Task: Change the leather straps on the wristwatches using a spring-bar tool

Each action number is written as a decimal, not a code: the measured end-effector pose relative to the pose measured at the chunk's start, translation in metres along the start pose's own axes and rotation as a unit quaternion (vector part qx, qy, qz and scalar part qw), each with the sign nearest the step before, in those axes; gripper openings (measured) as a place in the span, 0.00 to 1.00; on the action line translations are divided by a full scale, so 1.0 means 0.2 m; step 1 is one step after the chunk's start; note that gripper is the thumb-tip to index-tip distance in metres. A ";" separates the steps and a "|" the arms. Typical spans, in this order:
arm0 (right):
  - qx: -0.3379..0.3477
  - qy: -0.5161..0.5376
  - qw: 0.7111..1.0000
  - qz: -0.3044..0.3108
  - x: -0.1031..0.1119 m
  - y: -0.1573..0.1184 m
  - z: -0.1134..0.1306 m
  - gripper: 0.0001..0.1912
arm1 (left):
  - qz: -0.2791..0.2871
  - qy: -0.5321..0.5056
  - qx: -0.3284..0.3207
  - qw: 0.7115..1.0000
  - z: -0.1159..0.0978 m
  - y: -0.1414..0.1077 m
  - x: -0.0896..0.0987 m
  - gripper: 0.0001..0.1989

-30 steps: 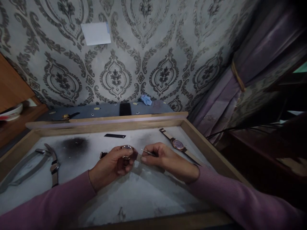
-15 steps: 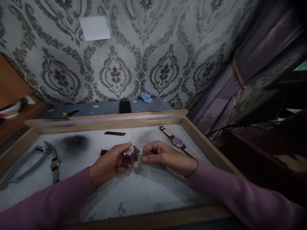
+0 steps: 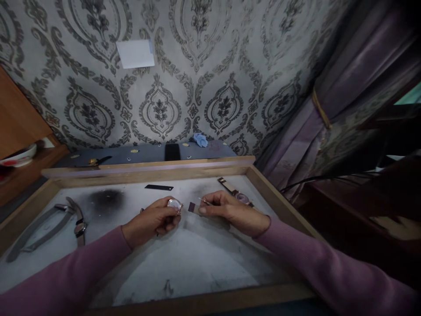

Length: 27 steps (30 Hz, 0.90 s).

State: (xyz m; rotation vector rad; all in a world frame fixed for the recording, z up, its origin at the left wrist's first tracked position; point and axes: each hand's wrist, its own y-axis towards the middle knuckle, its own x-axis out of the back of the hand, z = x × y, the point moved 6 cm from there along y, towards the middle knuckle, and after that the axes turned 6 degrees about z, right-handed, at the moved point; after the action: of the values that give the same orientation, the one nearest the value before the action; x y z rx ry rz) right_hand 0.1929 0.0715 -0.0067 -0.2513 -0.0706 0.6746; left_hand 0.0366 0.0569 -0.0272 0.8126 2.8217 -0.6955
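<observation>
Wall (image 3: pixel 194 98): patterned, behind the tray (image 3: pixel 151 167)
Left hand (image 3: pixel 149 224): gripping watch case (image 3: pixel 174 205) over tray
Right hand (image 3: pixel 232 211): pinching strap (image 3: pixel 193 207) plus thin tool (image 3: pixel 204 201), over tray
Grey-handled tool (image 3: pixel 49 237): tray's left end

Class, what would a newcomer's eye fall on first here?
Probably the boldly patterned wallpaper filling the background. Next, the left hand holding a shiny round watch above the tray, and gray-handled pliers at the tray's left.
</observation>
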 end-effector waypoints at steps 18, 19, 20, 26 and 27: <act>0.021 0.030 0.999 0.009 -0.01 -0.01 0.02 0.14 | 0.076 0.084 -0.046 0.992 -0.04 -0.02 -0.02 0.15; 0.019 0.029 0.999 0.013 -0.02 -0.02 0.02 0.14 | 0.076 0.086 -0.048 0.992 -0.05 -0.02 -0.02 0.15; 0.014 0.031 0.999 0.018 -0.02 -0.02 0.01 0.14 | 0.077 0.089 -0.048 0.992 -0.05 -0.02 -0.02 0.15; 0.002 0.043 0.999 0.025 -0.02 -0.02 0.00 0.14 | 0.099 0.120 -0.048 0.987 -0.04 -0.02 -0.01 0.14; 0.006 0.038 0.999 0.025 -0.02 -0.01 0.00 0.14 | 0.099 0.123 -0.050 0.986 -0.04 -0.02 -0.01 0.14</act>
State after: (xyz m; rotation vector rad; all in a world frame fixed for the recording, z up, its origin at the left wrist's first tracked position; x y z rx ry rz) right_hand 0.1911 0.0670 -0.0062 -0.2676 0.0137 0.7150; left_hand 0.0367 0.0560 -0.0181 1.2172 2.8995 -0.4494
